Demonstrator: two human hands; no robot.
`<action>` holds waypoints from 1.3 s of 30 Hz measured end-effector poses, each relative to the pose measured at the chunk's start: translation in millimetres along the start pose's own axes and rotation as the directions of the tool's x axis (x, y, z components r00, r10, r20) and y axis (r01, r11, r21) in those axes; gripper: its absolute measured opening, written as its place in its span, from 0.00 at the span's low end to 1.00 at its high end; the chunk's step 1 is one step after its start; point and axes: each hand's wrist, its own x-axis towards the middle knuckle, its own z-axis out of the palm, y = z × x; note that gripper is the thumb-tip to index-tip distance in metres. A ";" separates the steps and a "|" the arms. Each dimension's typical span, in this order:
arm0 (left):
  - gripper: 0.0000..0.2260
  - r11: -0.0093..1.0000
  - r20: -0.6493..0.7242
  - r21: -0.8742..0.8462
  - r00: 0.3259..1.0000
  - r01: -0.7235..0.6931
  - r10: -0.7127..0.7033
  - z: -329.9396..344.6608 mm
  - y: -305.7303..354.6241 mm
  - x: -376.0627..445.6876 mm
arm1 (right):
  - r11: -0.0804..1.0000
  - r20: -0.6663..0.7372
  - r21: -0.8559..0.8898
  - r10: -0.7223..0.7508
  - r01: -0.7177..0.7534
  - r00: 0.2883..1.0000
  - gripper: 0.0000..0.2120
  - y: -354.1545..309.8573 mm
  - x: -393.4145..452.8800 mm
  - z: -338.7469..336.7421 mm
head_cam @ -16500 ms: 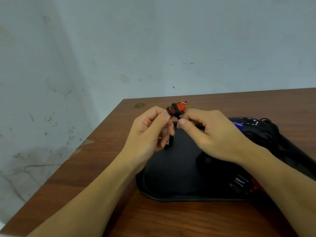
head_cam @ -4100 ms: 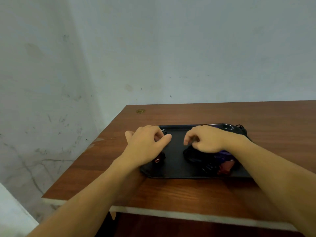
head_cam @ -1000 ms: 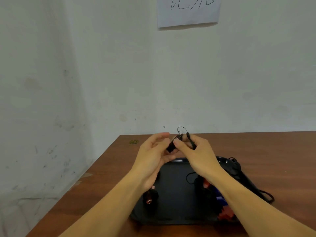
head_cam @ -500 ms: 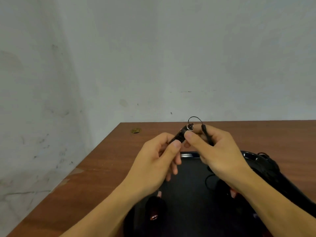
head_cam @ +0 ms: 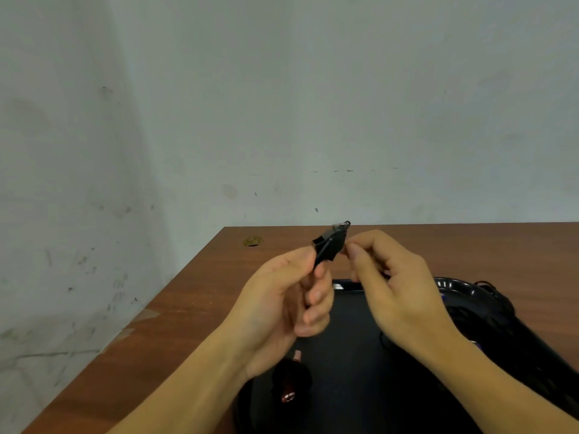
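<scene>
Black fob [head_cam: 328, 249] is held up off the counter [head_cam: 188, 324], above the gap between the tray's far rim and the counter's far edge, with its metal ring [head_cam: 343, 226] pointing up and away. Left hand [head_cam: 282, 305] is wrapped round the fob's lower end, thumb along the body. Right hand [head_cam: 398, 296] has thumb and forefinger pinched together just beside the ring end, apparently on a thin black cord [head_cam: 383, 338] that trails down under the palm; motion blur hides the pinch, so not certain. Step looks like threading or cinching the cord at the ring. Risks: the pinch is tiny and right at the ring, so a slip would likely let the cord pull back out. Left grip sits low on the fob, so a hard tug from the right could twist it loose and drop it onto the black tray [head_cam: 344, 386] or off the counter's left edge. Slack cord hanging near the pile could snag there. Counts: 2 hands, 1 fob, 1 ring, 1 cord (as far as visible), 1 tray, 1 dark cylinder with a reddish end [head_cam: 289, 385] at the tray's left side, 1 brass-coloured bit [head_cam: 252, 241] near the counter's far left corner, and 1 tangled black pile [head_cam: 488, 308] on the tray's right side, pieces not countable.
</scene>
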 end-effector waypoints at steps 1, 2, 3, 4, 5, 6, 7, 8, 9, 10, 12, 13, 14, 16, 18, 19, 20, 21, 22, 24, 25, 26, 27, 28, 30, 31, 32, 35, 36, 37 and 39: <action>0.12 0.998 -0.071 0.065 0.997 -0.018 0.022 -0.8 0.1 0.5 | 0.991 0.033 -0.102 -0.080 0.083 0.996 0.08 -0.5 -2.9 1.4; 0.13 0.985 -0.139 0.167 0.988 -0.040 0.063 -2.6 0.2 1.6 | 0.963 0.072 -0.212 -0.157 0.169 0.985 0.07 -0.6 -4.9 2.0; 0.13 0.943 -0.190 0.327 0.972 -0.070 0.138 -5.5 0.3 2.4 | 0.916 0.126 -0.319 -0.214 0.244 0.969 0.07 -0.8 -6.2 2.6; 0.13 0.832 -0.203 0.545 0.947 -0.102 0.249 -9.8 -0.2 2.7 | 0.862 0.192 -0.406 -0.243 0.302 0.951 0.08 -0.4 -6.9 3.4; 0.13 0.639 -0.159 0.760 0.919 -0.119 0.360 -14.4 -1.1 2.8 | 0.817 0.255 -0.466 -0.243 0.339 0.936 0.10 -0.4 -7.1 3.8; 0.12 0.408 -0.077 0.905 0.900 -0.118 0.430 -19.3 -2.8 2.7 | 0.788 0.301 -0.500 -0.231 0.359 0.925 0.11 -0.5 -7.2 2.9; 0.11 0.199 -0.001 0.975 0.894 -0.099 0.448 -23.6 -4.7 2.9 | 0.771 0.334 -0.519 -0.215 0.370 0.918 0.12 -0.8 -6.9 1.1; 0.10 0.041 0.052 0.996 0.898 -0.077 0.438 -26.2 -5.4 2.6 | 0.757 0.360 -0.533 -0.202 0.378 0.911 0.12 -1.2 -6.5 -1.3; 0.10 -0.085 0.082 0.995 0.901 -0.051 0.425 -27.7 -5.5 2.3 | 0.746 0.380 -0.546 -0.186 0.382 0.906 0.11 -2.1 -5.8 -4.2; 0.09 -0.186 0.096 0.982 0.905 -0.019 0.415 -28.1 -5.2 2.0 | 0.735 0.391 -0.558 -0.177 0.385 0.903 0.12 -2.6 -4.8 -7.3; 0.08 -0.312 0.108 0.950 0.911 0.023 0.398 -29.1 -3.8 1.3 | 0.731 0.390 -0.563 -0.178 0.387 0.903 0.13 -4.8 -1.3 -14.1; 0.07 -0.345 0.119 0.938 0.915 0.024 0.386 -29.4 -4.4 -0.4 | 0.741 0.391 -0.553 -0.173 0.381 0.904 0.13 -5.6 -1.0 -16.7; 0.07 -0.383 0.140 0.924 0.918 0.014 0.372 -28.5 -3.9 -0.7 | 0.749 0.395 -0.544 -0.169 0.378 0.903 0.14 -6.7 0.5 -18.9; 0.08 -0.439 0.200 0.898 0.920 -0.035 0.336 -25.7 -5.3 -2.7 | 0.753 0.421 -0.535 -0.155 0.383 0.894 0.14 -7.7 1.2 -20.0; 0.08 -0.450 0.264 0.887 0.915 -0.107 0.304 -25.1 -7.7 -2.3 | 0.766 0.449 -0.517 -0.136 0.381 0.883 0.12 -6.0 2.5 -20.1; 0.09 -0.438 0.286 0.887 0.916 -0.143 0.280 -25.4 -8.7 -2.2 | 0.784 0.449 -0.500 -0.127 0.367 0.884 0.10 -4.3 2.4 -20.9; 0.09 -0.417 0.305 0.891 0.917 -0.179 0.259 -25.8 -9.2 -1.9 | 0.813 0.435 -0.471 -0.122 0.341 0.892 0.09 -2.1 2.1 -22.5; 0.10 -0.378 0.318 0.901 0.916 -0.212 0.245 -26.8 -8.9 -2.6 | 0.859 0.407 -0.418 -0.115 0.297 0.906 0.08 0.1 2.5 -24.1; 0.10 -0.319 0.334 0.914 0.911 -0.250 0.241 -27.1 -8.4 -3.0 | 0.912 0.374 -0.339 -0.096 0.233 0.922 0.07 2.2 2.9 -26.3; 0.09 -0.186 0.374 0.924 0.894 -0.334 0.249 -24.6 -8.7 -4.6 | 0.987 0.333 -0.151 -0.002 0.056 0.943 0.07 4.4 4.1 -30.2; 0.09 -0.124 0.391 0.920 0.884 -0.371 0.258 -20.9 -9.6 -4.8 | 0.997 0.335 -0.061 0.058 -0.040 0.940 0.07 3.9 4.8 -32.1; 0.09 -0.053 0.398 0.916 0.877 -0.399 0.268 -16.3 -10.6 -5.2 | 0.990 0.356 0.028 0.117 -0.136 0.927 0.06 4.0 5.5 -33.4; 0.08 0.031 0.393 0.908 0.876 -0.417 0.278 -12.3 -11.2 -6.2 | 0.966 0.390 0.115 0.169 -0.230 0.905 0.05 3.4 6.0 -32.9; 0.07 0.122 0.381 0.895 0.878 -0.429 0.289 -8.6 -11.8 -7.5 | 0.931 0.427 0.187 0.211 -0.314 0.879 0.05 3.1 5.6 -31.5; 0.07 0.280 0.325 0.866 0.892 -0.414 0.313 -4.7 -13.0 -9.5 | 0.880 0.461 0.237 0.271 -0.411 0.845 0.03 3.5 3.0 -27.1; 0.07 0.341 0.284 0.854 0.901 -0.393 0.327 -4.1 -13.7 -10.1 | 0.869 0.449 0.236 0.299 -0.434 0.842 0.04 4.6 2.0 -24.5; 0.07 0.391 0.235 0.844 0.909 -0.366 0.344 -4.3 -14.8 -10.4 | 0.864 0.422 0.239 0.319 -0.443 0.849 0.05 6.0 0.9 -22.1; 0.07 0.444 0.086 0.852 0.911 -0.277 0.404 -6.5 -18.4 -7.7 | 0.927 0.318 0.140 0.292 -0.349 0.902 0.07 3.8 -1.7 -13.8; 0.07 0.424 0.060 0.868 0.903 -0.258 0.425 -7.7 -19.4 -5.2 | 0.954 0.293 0.059 0.265 -0.294 0.919 0.08 3.0 -3.7 -11.5; 0.06 0.390 0.040 0.891 0.896 -0.233 0.443 -10.5 -19.5 -3.9 | 0.970 0.287 -0.015 0.237 -0.243 0.928 0.09 0.9 -5.5 -7.9; 0.05 0.269 0.037 0.946 0.884 -0.182 0.467 -16.2 -18.4 -2.3 | 0.979 0.295 -0.110 0.198 -0.172 0.935 0.12 -4.2 -8.0 -4.1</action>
